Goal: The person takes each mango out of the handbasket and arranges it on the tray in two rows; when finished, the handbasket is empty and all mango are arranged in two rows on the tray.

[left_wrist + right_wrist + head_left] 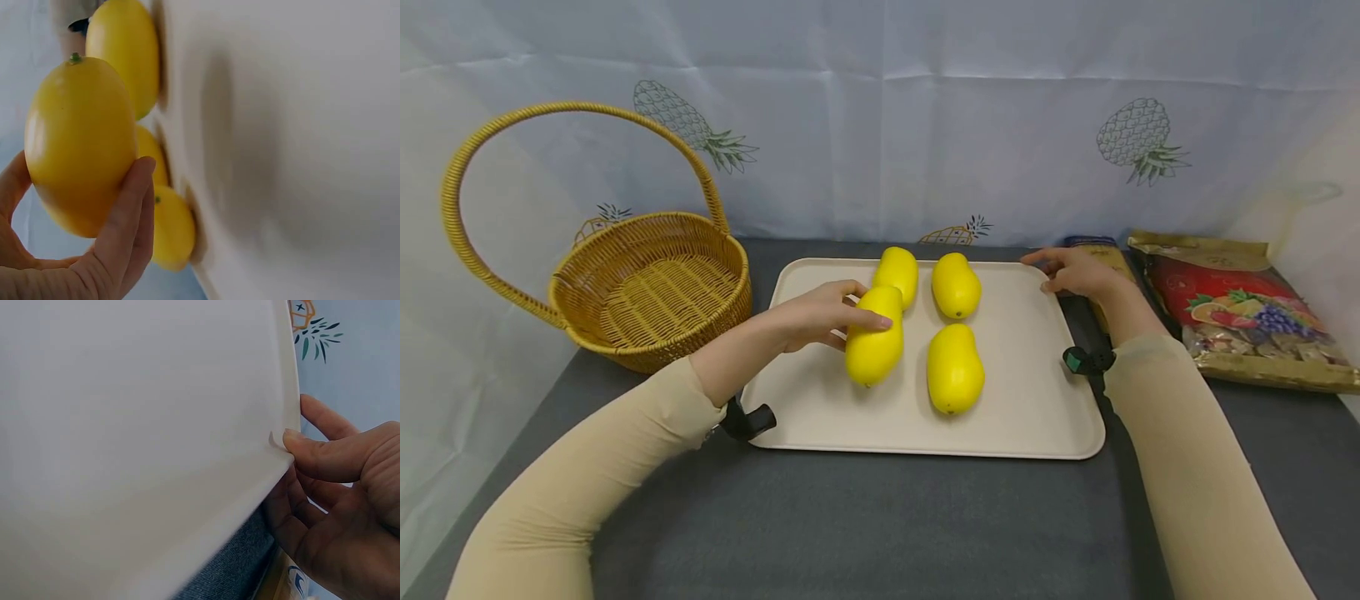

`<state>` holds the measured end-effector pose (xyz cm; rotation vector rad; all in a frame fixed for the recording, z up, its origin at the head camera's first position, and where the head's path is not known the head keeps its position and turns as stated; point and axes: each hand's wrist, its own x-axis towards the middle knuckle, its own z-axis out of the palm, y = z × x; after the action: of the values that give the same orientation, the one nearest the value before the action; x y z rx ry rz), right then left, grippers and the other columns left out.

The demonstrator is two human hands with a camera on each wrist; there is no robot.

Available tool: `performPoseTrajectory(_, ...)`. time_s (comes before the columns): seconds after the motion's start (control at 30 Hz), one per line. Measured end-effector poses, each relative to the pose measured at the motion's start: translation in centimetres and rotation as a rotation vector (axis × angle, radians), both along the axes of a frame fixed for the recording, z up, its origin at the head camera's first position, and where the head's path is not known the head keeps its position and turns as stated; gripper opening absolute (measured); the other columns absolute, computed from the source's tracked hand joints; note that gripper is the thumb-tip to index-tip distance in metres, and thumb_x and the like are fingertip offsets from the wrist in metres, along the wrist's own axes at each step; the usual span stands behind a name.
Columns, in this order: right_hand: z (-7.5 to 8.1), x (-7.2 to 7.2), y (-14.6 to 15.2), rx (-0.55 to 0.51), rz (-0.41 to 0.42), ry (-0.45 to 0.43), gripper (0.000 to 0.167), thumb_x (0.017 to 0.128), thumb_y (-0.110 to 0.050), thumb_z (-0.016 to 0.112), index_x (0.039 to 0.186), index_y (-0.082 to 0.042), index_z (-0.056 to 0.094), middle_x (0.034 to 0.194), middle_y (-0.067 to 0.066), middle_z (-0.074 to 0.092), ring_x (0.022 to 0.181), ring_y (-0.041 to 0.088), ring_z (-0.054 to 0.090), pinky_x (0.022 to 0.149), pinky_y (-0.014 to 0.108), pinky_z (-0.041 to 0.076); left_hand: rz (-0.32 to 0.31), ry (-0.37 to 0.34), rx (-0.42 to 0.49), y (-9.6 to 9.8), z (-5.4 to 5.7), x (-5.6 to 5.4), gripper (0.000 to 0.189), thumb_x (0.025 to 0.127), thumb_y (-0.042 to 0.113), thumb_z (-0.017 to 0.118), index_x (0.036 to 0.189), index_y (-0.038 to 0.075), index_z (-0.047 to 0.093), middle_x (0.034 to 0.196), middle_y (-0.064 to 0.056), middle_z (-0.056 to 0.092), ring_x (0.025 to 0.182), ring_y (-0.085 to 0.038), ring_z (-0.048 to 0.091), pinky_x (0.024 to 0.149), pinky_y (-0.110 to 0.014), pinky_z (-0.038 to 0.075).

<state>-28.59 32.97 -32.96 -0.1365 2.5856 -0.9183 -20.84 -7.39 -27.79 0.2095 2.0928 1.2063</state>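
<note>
My left hand (823, 317) grips a smooth yellow papaya-shaped fruit (874, 350), thumb on one side and fingers on the other. In the left wrist view the held fruit (81, 144) is lifted clear of the beige tray (312, 156), which bears a shadow. Three similar fruits lie on the tray: one behind the held fruit (897, 271), one at the back middle (956, 286), one nearer the front (955, 371). At the tray's far right corner, my right hand (1071, 272) pinches the rim, thumb on top and fingers below in the right wrist view.
A round wicker basket (655, 333) with a tall arched handle stands left of the tray. Right of the tray lie a red and gold snack bag (1255, 308) and a smaller yellow and dark packet (1116, 262). Pineapple-print cloth (880, 150) hangs behind the dark grey tabletop (880, 525).
</note>
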Motion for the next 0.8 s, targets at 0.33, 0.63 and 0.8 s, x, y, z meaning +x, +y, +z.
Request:
performPoseTrajectory(0.33, 0.0, 0.0, -0.1, 0.001, -0.006, 0.009, 0.056, 0.097, -0.001, 0.055, 0.151, -0.006, 0.038, 0.13, 0.029, 0.045, 0.103, 0.034, 0.048, 0.078, 0.032, 0.049, -0.035, 0.004, -0.078, 1.0, -2.4, 1.0, 0.06, 0.09, 0.037, 0.07, 0.134, 0.007, 0.042, 0.133, -0.014, 0.049, 0.116, -0.027, 0.058, 0.098, -0.042, 0.056)
performPoseTrajectory(0.63, 0.1, 0.1, -0.1, -0.008, -0.011, -0.009, 0.057, 0.097, 0.0, 0.054, 0.151, -0.006, 0.037, 0.139, 0.031, 0.039, 0.112, 0.039, 0.046, 0.082, 0.033, 0.05, -0.037, 0.089, -0.175, 1.8, -3.2, 1.5, 0.067, 0.085, 0.041, 0.074, 0.135, 0.008, 0.044, 0.13, -0.012, 0.053, 0.106, -0.023, 0.058, 0.083, -0.028, 0.055)
performPoseTrajectory(0.8, 0.1, 0.0, -0.2, -0.012, -0.016, -0.026, 0.058, 0.098, 0.0, 0.053, 0.152, -0.007, 0.035, 0.146, 0.034, 0.034, 0.125, 0.045, 0.043, 0.098, 0.05, 0.05, -0.051, 0.122, -0.194, 1.9, -3.0, 1.7, 0.065, 0.086, 0.043, 0.073, 0.133, 0.007, 0.047, 0.127, -0.012, 0.055, 0.1, -0.021, 0.055, 0.078, -0.026, 0.051)
